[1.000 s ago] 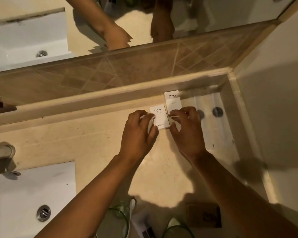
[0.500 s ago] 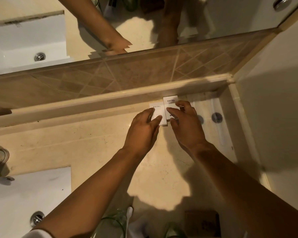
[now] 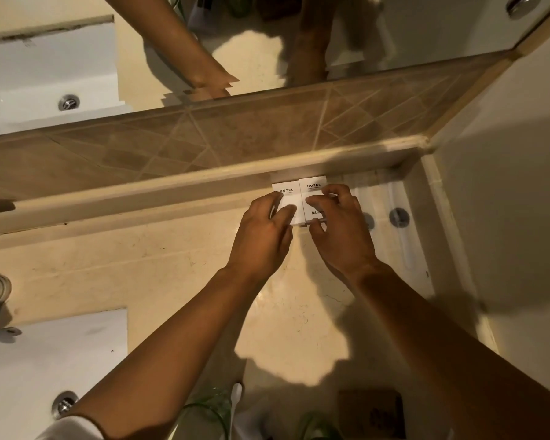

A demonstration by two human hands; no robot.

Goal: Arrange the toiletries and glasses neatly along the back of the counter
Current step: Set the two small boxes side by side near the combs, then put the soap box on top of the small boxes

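Two white "HOTEL" boxes lie side by side, touching, on the table (image 3: 124, 268) against the raised back ledge (image 3: 172, 188). The left hand (image 3: 261, 230) grips the left box (image 3: 285, 198); the right hand (image 3: 340, 227) pinches the right box (image 3: 311, 193).

The left white box (image 3: 287, 198) carries the word "HOTEL" in black capitals near its top edge, with a thin line beneath it. The right white box (image 3: 312, 195), touching it at 3 o'clock, bears the same "HOTEL" and line near its top, and lower down the letters "BA", the rest hidden by a finger. Smaller print on both is too fine to read.
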